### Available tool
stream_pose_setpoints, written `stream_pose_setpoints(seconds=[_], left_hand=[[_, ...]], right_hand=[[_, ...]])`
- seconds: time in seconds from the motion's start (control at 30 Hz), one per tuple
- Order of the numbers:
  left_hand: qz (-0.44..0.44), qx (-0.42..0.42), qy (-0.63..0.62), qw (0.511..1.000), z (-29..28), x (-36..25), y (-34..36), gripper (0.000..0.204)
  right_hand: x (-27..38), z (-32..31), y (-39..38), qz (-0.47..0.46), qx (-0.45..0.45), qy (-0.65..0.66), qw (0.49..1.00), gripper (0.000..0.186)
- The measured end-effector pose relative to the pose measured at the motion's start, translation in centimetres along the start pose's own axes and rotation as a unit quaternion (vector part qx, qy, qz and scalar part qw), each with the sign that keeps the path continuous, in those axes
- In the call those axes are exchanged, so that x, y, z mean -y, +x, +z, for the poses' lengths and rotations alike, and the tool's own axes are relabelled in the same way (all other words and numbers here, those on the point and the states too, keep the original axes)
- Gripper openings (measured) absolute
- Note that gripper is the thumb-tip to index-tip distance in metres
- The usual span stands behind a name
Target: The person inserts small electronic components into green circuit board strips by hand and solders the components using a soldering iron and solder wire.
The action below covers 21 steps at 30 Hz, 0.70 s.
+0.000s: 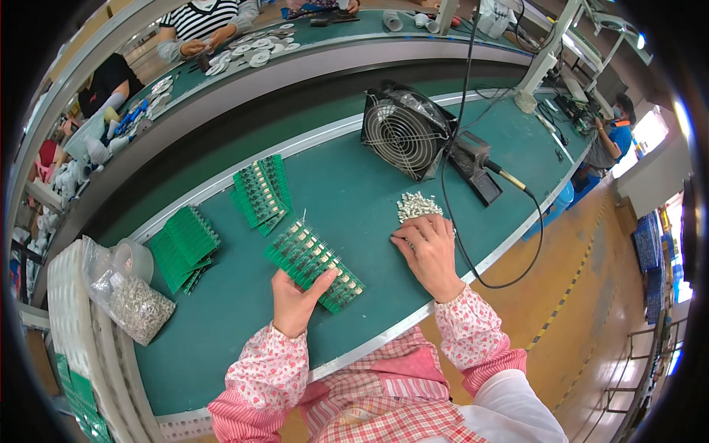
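Observation:
My left hand (297,297) is closed on the near edge of a green circuit board panel (313,267), thumb on top. Rows of small white connectors and dark parts run along this panel, which is tilted over the green table. To the right, my right hand (430,255) reaches down at the near side of a heap of small white connectors (415,205). Its fingers are bent and drawn together at the tabletop, and what they pinch is hidden. Beyond the held panel lie stacked populated panels (260,193); further left is a stack of green boards (183,247).
A black fan (402,133) with a wire grille stands at the back, beside a soldering iron (508,177) in its holder. Its black cable loops over the table's front edge. A clear bag of small parts (140,306) sits far left. Co-workers sit at benches beyond.

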<state>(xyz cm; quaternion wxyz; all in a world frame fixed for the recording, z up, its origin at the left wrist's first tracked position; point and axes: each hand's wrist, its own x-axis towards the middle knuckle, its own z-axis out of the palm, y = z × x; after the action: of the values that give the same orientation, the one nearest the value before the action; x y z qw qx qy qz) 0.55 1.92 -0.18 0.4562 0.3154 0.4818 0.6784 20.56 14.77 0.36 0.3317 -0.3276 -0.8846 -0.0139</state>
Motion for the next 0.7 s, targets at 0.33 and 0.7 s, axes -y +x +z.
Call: stream_pose_setpoints(seconds=[0.33, 0.7], left_hand=[[-0.003, -0.013, -0.013, 1.0, 0.0, 0.0, 0.0, 0.023], [-0.006, -0.009, -0.01, 1.0, -0.2, 0.1, 0.0, 0.023]], right_hand=[[4.4, 0.1, 0.6, 0.358, 0.062, 0.572, 0.735, 0.014], [6.1, 2.1, -0.3, 0.311, 0.052, 0.512, 0.799, 0.017]])
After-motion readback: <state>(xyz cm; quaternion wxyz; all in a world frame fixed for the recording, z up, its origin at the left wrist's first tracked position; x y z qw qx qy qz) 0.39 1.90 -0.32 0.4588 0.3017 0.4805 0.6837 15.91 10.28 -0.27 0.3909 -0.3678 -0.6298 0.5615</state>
